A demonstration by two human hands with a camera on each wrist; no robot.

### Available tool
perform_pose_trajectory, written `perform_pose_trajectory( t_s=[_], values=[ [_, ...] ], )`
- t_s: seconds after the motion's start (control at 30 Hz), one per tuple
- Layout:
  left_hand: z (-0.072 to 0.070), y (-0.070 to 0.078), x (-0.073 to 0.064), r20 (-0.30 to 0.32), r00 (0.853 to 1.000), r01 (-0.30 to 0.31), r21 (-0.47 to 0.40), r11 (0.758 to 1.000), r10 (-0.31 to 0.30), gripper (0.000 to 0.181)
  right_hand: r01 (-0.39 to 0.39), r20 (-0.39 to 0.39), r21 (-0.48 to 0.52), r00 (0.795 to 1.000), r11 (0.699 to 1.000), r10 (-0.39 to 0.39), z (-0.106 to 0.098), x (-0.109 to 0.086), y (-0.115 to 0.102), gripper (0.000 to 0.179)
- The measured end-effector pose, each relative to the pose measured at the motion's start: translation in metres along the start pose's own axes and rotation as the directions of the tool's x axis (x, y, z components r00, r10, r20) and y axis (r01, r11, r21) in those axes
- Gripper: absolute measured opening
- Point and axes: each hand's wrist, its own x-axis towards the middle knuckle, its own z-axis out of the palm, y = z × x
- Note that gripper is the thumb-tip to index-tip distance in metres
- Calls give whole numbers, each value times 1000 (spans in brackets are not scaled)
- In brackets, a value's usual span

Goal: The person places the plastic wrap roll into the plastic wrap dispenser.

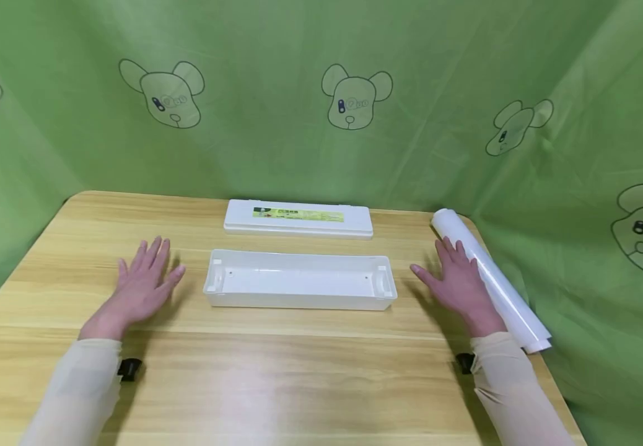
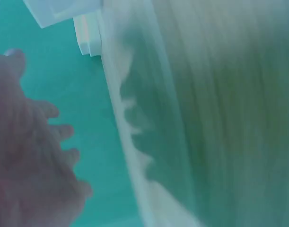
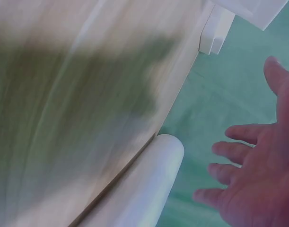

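My left hand (image 1: 142,286) is held over the table to the left of a white plastic box, palm down with fingers spread. Nothing is in it. On the other side, my right hand (image 1: 458,282) also has its fingers spread and holds nothing; it overlaps the edge of a white roll of film (image 1: 500,291) in the head view. Between the hands stands the long, open-topped box (image 1: 299,300), with fittings at both ends inside. Behind it lies a flat white lid (image 1: 299,228) bearing a green and yellow label. In the right wrist view the roll (image 3: 139,189) lies below the palm.
The wooden table (image 1: 299,378) has rounded back corners. A green curtain (image 1: 277,155) with mouse-head drawings hangs right behind it and along both sides. The roll lies slantwise along the table's right edge.
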Motion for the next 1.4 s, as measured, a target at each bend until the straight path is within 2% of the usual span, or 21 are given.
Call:
perform_pose_trajectory(
  t_s=[0.07, 0.17, 0.33, 0.43, 0.5, 0.63, 0.87, 1.1, 1.3, 1.4],
  values=[
    [1, 2, 0, 6, 999, -40, -139, 989, 41, 72, 4, 1, 28, 1000, 1000, -4, -1, 0, 1, 92],
    [2, 6, 1, 13, 997, -72, -321, 944, 81, 72, -18, 19, 67, 1000, 998, 17, -2, 0, 3, 96],
    [8, 13, 5, 11, 993, -98, -454, 886, 116, 83, -52, 13, 64, 999, 997, 51, -2, -1, 13, 102],
    [14, 15, 8, 17, 990, -110, -504, 856, 137, 87, -48, -22, 28, 999, 998, 49, -3, -2, 17, 105],
    [17, 15, 10, 26, 989, -110, -516, 850, 144, 89, -53, -33, 6, 998, 999, 53, -3, -3, 19, 106],
    [23, 17, 16, 46, 988, -101, -512, 853, 145, 94, -65, -39, -25, 997, 998, 64, -5, -4, 24, 105],
    [29, 17, 21, 69, 988, -80, -533, 842, 137, 101, -140, -28, -47, 990, 989, 139, -8, -9, 42, 107],
    [33, 13, 23, 86, 986, -68, -580, 812, 145, 109, -172, -127, -103, 979, 980, 159, -7, -9, 61, 103],
    [34, 11, 21, 94, 984, -74, -562, 824, 152, 102, -238, -101, -130, 969, 963, 226, -7, -9, 72, 108],
    [34, 11, 20, 98, 982, -77, -571, 817, 161, 98, -252, -99, -135, 966, 958, 240, -8, -10, 74, 107]
  ],
)
